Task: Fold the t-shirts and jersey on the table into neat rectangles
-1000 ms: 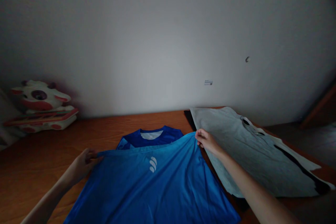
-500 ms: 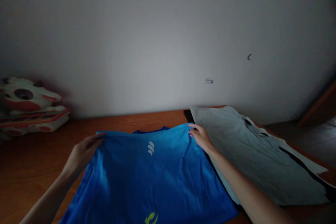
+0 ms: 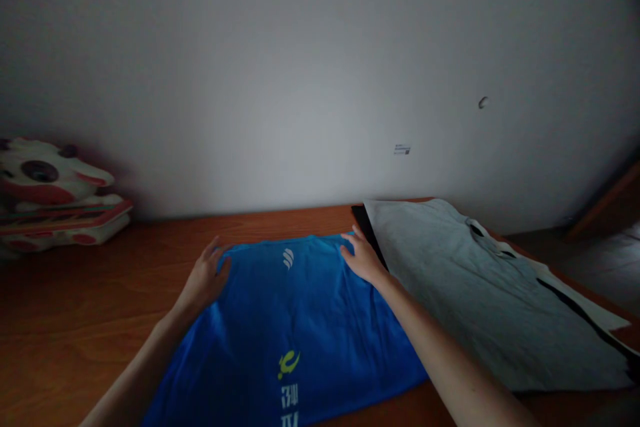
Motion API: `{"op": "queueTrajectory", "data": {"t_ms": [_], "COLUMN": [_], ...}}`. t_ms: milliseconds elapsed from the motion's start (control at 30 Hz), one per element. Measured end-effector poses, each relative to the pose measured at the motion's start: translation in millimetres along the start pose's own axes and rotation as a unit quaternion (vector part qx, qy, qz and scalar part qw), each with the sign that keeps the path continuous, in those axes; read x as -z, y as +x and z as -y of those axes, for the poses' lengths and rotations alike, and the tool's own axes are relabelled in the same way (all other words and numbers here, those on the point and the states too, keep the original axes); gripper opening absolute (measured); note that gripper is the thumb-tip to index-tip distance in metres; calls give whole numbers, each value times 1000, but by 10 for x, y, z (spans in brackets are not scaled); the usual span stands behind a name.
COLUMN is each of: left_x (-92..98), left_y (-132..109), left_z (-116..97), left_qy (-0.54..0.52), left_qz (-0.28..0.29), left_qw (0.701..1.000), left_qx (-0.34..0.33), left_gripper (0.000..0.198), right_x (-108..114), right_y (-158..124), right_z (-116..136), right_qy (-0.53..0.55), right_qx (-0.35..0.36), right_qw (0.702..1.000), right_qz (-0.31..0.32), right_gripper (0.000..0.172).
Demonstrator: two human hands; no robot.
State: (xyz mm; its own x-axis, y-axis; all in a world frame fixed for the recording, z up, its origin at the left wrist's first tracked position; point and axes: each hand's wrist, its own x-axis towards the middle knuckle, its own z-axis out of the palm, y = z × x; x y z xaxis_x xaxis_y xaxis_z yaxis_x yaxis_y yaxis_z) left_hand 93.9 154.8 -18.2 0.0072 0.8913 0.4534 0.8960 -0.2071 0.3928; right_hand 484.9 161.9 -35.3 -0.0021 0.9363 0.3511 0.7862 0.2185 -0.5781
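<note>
Head view, far L: cow toy (image 3: 55,177) w/ a keyboard, cut by the frame edge & further L in frame than 1 s ago. It sits on the brown table (image 3: 75,300), nr the wall (image 3: 290,93). Next, L hand (image 3: 205,278): at the blue shirt's (image 3: 310,310) far L corner, thumb & fingers apart; 0.5 s ago they pinched that edge. Can't tell if fingertips touch cloth. Shirt is mid-table, btw both hands: lies lower & flatter now, few creases; 1 s ago its far edge was held up w/ the collar showing behind, now covered. White logo (image 3: 289,258) nr far edge; yellow-green logo (image 3: 289,364) below it, & white lettering (image 3: 289,396) newly in view. R hand (image 3: 363,261): at far R corner, fingers spread, pinch gone since 0.5 s ago; contact w/ cloth unclear. Just R, black strip (image 3: 366,227) along the edge of grey cloth (image 3: 475,313), spread flat abt as before. Small label (image 3: 402,149) on wall above.
</note>
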Motion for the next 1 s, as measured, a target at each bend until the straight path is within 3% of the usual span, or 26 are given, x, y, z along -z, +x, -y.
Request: {"op": "queueTrajectory", "data": {"t_ms": [133,267,467,600,833,1000], "left_x": [-302,-315,-184,-161,33,110], "left_y": [-450,-660,-654,-663,-566,-553], "left_z": [-278,-222,38,-61,-266,-349], "left_qy": [72,159,210,206,161,70], "left_qz": [61,94,132,107,69,64], "left_qw": [995,983,969,973,983,992], "left_qx": [-23,-16,-9,12,-50,-80], "left_gripper": [58,64,66,70,59,49], "right_x": [-144,-220,-220,-207,-63,-90], "right_y": [-311,-492,-521,-505,-453,-448], "right_z": [286,363,295,279,272,211], "right_qy": [-84,-139,-148,-140,-99,-74], "right_qx": [49,37,46,64,70,55], "right_qw": [994,986,984,987,990,994], "right_qz": [51,80,81,45,-64,-56], "right_gripper": [44,52,55,49,30,33]}}
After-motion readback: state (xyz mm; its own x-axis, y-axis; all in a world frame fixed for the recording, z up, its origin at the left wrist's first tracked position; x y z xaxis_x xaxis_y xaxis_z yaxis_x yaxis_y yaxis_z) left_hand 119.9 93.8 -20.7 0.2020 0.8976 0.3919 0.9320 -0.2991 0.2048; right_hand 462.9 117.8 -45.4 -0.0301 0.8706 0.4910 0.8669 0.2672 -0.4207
